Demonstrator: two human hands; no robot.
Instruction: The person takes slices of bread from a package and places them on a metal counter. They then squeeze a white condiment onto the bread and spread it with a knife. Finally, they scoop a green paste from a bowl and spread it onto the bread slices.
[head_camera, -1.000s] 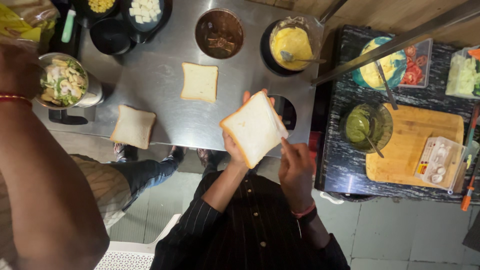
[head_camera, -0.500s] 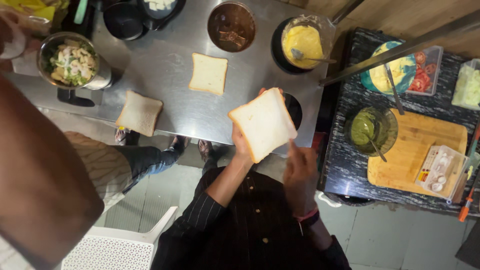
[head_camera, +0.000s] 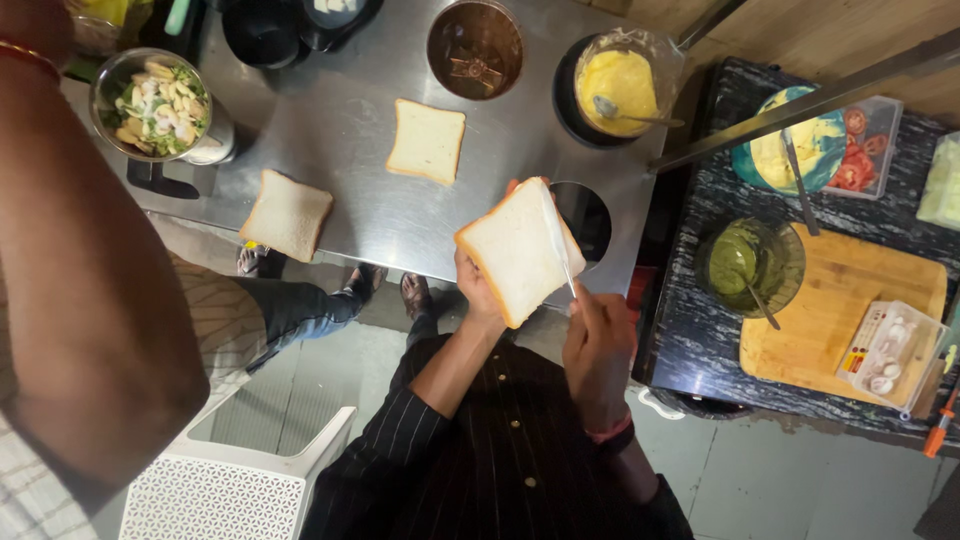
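My left hand (head_camera: 478, 290) holds a white bread slice (head_camera: 515, 250) tilted up over the near edge of the steel table (head_camera: 340, 100). Just below and to the right of the slice, my right hand (head_camera: 600, 335) grips a thin knife (head_camera: 560, 245), whose blade lies across the slice's right side. Two more bread slices lie flat on the table, one in the middle (head_camera: 427, 140) and one near the front left edge (head_camera: 288, 213).
A co-worker's arm (head_camera: 90, 300) fills the left side, above a steel bowl of chopped vegetables (head_camera: 155, 105). At the table's back stand a brown pot (head_camera: 475, 50) and a yellow-filled bowl (head_camera: 620, 85). On the right are a green sauce bowl (head_camera: 750, 265), a wooden board (head_camera: 840, 320) and a tomato box (head_camera: 865, 150). A white chair (head_camera: 230, 480) is lower left.
My right hand has risen and laid the knife blade on the slice. My left hand keeps the slice in about the same place. The co-worker's hand has moved up out of view.
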